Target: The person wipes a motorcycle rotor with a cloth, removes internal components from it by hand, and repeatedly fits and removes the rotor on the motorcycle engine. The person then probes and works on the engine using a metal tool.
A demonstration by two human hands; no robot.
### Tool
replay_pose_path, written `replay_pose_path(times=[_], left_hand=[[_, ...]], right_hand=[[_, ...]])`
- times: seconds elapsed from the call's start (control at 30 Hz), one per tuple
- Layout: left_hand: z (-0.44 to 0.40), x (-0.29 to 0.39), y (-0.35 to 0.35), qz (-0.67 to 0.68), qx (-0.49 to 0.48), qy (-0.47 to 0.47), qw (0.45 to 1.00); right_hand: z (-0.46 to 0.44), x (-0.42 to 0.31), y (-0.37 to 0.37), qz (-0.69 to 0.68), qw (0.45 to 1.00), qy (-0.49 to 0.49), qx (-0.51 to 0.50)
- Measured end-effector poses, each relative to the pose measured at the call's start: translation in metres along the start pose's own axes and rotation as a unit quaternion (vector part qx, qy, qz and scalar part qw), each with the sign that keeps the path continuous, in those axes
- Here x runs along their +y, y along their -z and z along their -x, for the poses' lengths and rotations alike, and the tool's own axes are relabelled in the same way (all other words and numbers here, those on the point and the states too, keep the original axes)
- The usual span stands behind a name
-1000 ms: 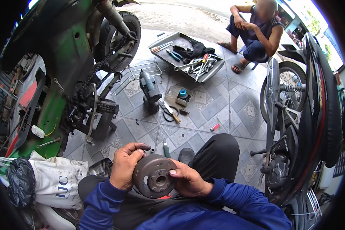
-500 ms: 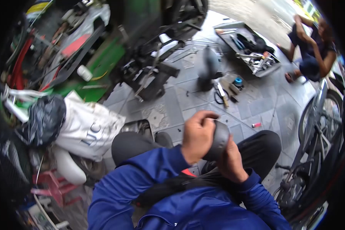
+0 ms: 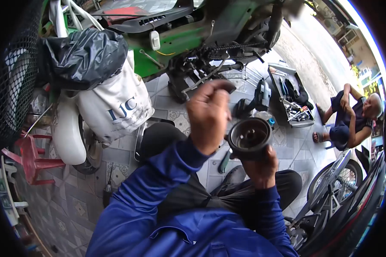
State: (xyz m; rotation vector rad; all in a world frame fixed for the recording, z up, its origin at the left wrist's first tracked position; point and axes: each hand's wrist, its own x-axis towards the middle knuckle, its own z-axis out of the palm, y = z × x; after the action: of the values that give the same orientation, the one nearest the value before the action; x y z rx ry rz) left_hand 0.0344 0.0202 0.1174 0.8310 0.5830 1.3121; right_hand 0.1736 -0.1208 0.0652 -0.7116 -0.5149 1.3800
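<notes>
My right hand (image 3: 261,167) grips a dark round metal drum (image 3: 249,136) from below and the right side. Its open face is turned up, showing a hollow inside and a central hub. Above and left of the drum, apart from it, my left hand (image 3: 208,113) is raised with its fingers curled. Something dark shows at those fingertips, too blurred to name. Behind the drum a cordless power tool (image 3: 258,97) stands on the tiled floor. A green-handled tool (image 3: 224,162) lies below my left hand, near my shoe.
A tool tray (image 3: 296,118) full of hand tools lies ahead right. A green motorbike frame (image 3: 180,45) stands ahead, with a white bag (image 3: 116,103) at left. A red plastic stool (image 3: 36,162) is far left. A seated person (image 3: 351,115) and another motorbike (image 3: 334,184) are at right.
Both hands were around the drum; my left hand has come off it and up. The drum has tilted so its open face points up at me. The view has swung to the right.
</notes>
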Motion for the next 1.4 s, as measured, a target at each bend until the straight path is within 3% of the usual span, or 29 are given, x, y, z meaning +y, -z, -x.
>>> replay_pose_path(times=[0.17,0.3,0.37,0.4,0.5,0.73,1.17,1.3,1.4], left_hand=[[-0.035,0.029,0.06,0.177,0.185,0.052,0.965],[-0.034,0.034,0.072,0.199,0.191,0.094,0.957],[-0.031,0.039,0.072,0.191,0.192,0.084,0.959],[-0.031,0.041,0.071,0.185,0.19,0.076,0.961],[-0.029,0.045,0.071,0.174,0.174,0.098,0.964],[-0.03,0.041,0.072,0.188,0.138,0.122,0.965],[-0.035,0.04,0.071,0.179,0.116,0.143,0.966],[-0.037,0.042,0.071,0.171,0.113,0.154,0.967],[-0.038,0.041,0.075,0.172,0.107,0.151,0.967]], right_hand=[[-0.095,0.014,-0.018,0.08,0.995,0.004,-0.058],[-0.168,0.048,-0.033,0.223,0.97,0.07,0.059],[-0.199,0.067,-0.028,0.418,0.891,0.125,0.128],[-0.207,0.071,-0.037,0.423,0.887,0.142,0.124],[-0.241,0.098,-0.028,0.586,0.752,0.237,0.19],[-0.264,0.112,-0.036,0.606,0.745,0.18,0.214],[-0.281,0.123,-0.025,0.607,0.72,0.285,0.177],[-0.282,0.126,-0.031,0.568,0.755,0.234,0.228],[-0.292,0.126,-0.023,0.586,0.752,0.233,0.191]])
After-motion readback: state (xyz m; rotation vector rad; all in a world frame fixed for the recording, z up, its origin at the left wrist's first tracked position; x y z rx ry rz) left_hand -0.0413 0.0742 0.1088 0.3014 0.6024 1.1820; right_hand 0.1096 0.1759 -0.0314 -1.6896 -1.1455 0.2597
